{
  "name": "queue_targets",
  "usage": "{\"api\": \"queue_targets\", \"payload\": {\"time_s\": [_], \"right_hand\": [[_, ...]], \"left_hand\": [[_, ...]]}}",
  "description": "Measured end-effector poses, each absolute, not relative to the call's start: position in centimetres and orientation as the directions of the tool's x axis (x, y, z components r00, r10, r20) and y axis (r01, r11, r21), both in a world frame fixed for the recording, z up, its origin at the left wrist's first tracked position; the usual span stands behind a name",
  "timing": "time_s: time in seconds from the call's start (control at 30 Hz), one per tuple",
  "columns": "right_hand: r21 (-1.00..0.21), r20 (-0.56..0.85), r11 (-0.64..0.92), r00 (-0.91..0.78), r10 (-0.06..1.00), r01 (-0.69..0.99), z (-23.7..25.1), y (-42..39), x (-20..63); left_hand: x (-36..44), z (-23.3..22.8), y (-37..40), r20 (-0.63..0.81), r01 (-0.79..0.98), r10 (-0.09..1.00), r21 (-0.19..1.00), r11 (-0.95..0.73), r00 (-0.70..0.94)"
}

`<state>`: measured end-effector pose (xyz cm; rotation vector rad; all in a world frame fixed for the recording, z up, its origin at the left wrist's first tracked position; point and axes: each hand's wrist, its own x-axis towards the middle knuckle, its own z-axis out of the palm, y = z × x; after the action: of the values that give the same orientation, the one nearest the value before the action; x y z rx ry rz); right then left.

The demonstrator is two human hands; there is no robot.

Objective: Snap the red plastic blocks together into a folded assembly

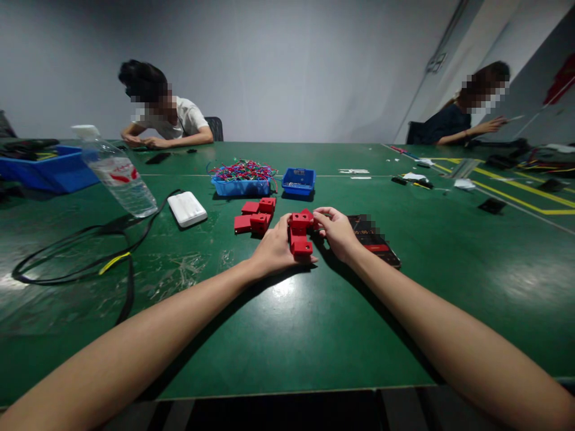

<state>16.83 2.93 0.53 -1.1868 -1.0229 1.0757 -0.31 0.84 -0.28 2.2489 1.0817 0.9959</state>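
A cluster of small red blocks (300, 232) stands on the green table (287, 323) between my hands. My left hand (274, 250) curls around its left side, thumb under the lowest block. From the right, my right hand (338, 231) pinches the top block with its fingertips. Several more red blocks (256, 216) lie loose just to the left, apart from both hands.
A phone (375, 240) lies under my right wrist. Behind are a blue tray of coloured wires (242, 177), a small blue bin (299, 181), a white box (187, 209), a tilted water bottle (117, 173) and black cables (76, 257). Two people sit at the far side.
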Motion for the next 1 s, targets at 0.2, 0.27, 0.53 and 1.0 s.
{"api": "queue_targets", "payload": {"time_s": [0.2,0.27,0.53,1.0], "right_hand": [[-0.825,0.409,0.309,0.123,0.904,0.473,-0.9,3.0,17.2],[-0.655,0.487,0.340,0.033,0.873,0.676,-1.3,3.1,17.5],[-0.428,0.353,0.327,-0.177,0.919,0.843,-1.1,2.8,17.6],[-0.958,0.223,0.145,0.324,0.920,0.247,-0.3,3.6,17.7]], "left_hand": [[-0.3,-0.3,0.9,0.418,0.485,0.795,0.634,-0.602,0.441],[-0.2,-0.3,0.8,0.416,0.490,0.797,0.633,-0.600,0.437],[0.0,-0.3,0.7,0.416,0.485,0.795,0.635,-0.601,0.441],[-0.2,-0.2,0.6,0.395,0.504,0.809,0.637,-0.583,0.436]]}}
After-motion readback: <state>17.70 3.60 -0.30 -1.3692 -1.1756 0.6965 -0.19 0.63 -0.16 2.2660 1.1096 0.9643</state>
